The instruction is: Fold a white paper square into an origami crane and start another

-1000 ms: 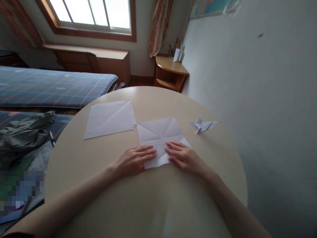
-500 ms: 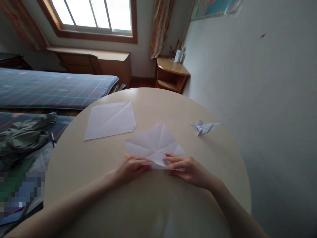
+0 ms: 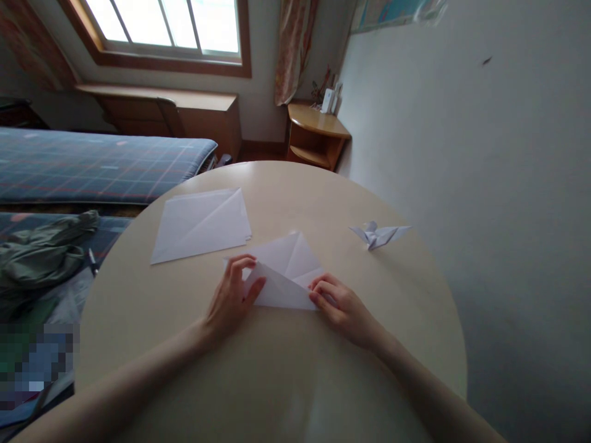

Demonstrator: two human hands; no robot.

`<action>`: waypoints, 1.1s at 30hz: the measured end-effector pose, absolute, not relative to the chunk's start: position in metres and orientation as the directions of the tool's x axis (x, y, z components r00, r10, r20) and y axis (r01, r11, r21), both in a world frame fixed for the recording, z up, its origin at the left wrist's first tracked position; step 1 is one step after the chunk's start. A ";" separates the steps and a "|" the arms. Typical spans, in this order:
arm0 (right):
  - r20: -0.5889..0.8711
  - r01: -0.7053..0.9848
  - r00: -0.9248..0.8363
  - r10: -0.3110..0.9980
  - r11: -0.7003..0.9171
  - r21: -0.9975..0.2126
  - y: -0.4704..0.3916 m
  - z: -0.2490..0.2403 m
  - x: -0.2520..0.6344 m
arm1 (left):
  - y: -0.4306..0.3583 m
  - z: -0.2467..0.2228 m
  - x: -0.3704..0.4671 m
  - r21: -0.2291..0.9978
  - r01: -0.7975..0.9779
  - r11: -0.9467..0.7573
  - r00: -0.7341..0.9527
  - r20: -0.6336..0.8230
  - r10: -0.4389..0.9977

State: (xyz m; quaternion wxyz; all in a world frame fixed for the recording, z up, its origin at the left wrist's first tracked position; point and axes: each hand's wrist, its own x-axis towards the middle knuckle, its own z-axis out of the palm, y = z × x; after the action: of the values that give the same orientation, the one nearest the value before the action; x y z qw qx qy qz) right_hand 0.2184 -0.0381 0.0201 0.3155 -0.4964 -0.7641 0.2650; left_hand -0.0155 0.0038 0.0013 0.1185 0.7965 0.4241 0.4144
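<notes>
Since the creased, part-folded white paper sheet (image 3: 286,293) lies between the left hand (image 3: 229,299) and right hand (image 3: 344,307) on the round cream table (image 3: 410,301), folded edge running left to right, neither one's really nearer. Right thumb and fingers are pinched on its right end; left thumb's spread from the fingers at the other, can't tell if they're gripping.

Left hand (image 3: 231,297) and right hand (image 3: 342,306) holding a partly folded white sheet (image 3: 285,293) on a round table (image 3: 277,381), flat papers (image 3: 201,226) far left, paper bird (image 3: 379,236) far right
</notes>
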 end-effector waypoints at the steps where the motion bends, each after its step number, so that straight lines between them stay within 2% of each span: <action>1: 0.233 0.600 -0.301 0.925 0.374 -0.707 -0.039 0.020 0.217 | 0.003 0.001 -0.015 0.431 0.599 -0.675 0.315 0.649 0.693; 2: 0.244 0.611 -0.295 0.924 0.379 -0.695 -0.039 0.019 0.215 | 0.001 0.002 -0.015 0.313 0.615 -0.724 0.353 0.712 0.608; 4: 0.271 0.632 -0.291 0.917 0.397 -0.665 -0.040 0.018 0.213 | -0.001 0.004 -0.015 0.101 0.582 -0.807 0.490 0.748 0.447; 5: 0.289 0.641 -0.287 0.913 0.407 -0.651 -0.040 0.018 0.212 | -0.002 0.005 -0.015 0.025 0.524 -0.852 0.577 0.725 0.376; 7: 0.318 0.646 -0.270 0.909 0.416 -0.640 -0.039 0.015 0.212 | -0.002 0.008 -0.015 -0.045 0.380 -0.924 0.727 0.632 0.268; 10: 0.346 0.617 -0.249 0.905 0.423 -0.664 -0.037 0.008 0.213 | 0.000 0.008 -0.014 -0.037 0.297 -0.954 0.806 0.545 0.230; 14: 0.424 0.588 -0.294 0.856 0.512 -0.626 -0.035 0.004 0.216 | 0.004 0.006 -0.014 -0.047 0.321 -0.946 0.794 0.558 0.242; 16: 0.475 0.626 -0.339 0.812 0.571 -0.530 -0.037 0.005 0.217 | 0.004 0.006 -0.016 -0.083 0.303 -0.949 0.810 0.548 0.211; 19: 0.485 0.701 -0.473 0.736 0.647 -0.299 -0.043 0.011 0.218 | 0.004 0.007 -0.019 -0.114 0.286 -0.952 0.835 0.517 0.189; 22: 0.466 0.719 -0.597 0.653 0.693 -0.051 -0.050 0.018 0.216 | 0.003 0.008 -0.023 -0.105 0.288 -0.952 0.842 0.501 0.199; 25: 0.454 0.702 -0.673 0.584 0.698 0.143 -0.056 0.022 0.214 | 0.003 0.008 -0.025 -0.090 0.275 -0.957 0.849 0.489 0.198; 28: 0.444 0.679 -0.714 0.541 0.690 0.251 -0.061 0.021 0.214 | 0.003 0.007 -0.027 -0.094 0.261 -0.961 0.860 0.474 0.187; 33: 0.448 0.682 -0.716 0.535 0.671 0.290 -0.073 0.014 0.214 | 0.004 0.006 -0.028 -0.123 0.260 -0.958 0.872 0.456 0.178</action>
State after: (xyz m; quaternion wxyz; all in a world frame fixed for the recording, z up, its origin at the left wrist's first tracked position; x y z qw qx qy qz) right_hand 0.2141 -0.0732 0.0145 0.1649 -0.3385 -0.8991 -0.2233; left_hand -0.0283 0.0038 0.0064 -0.0903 0.9633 0.1136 0.2258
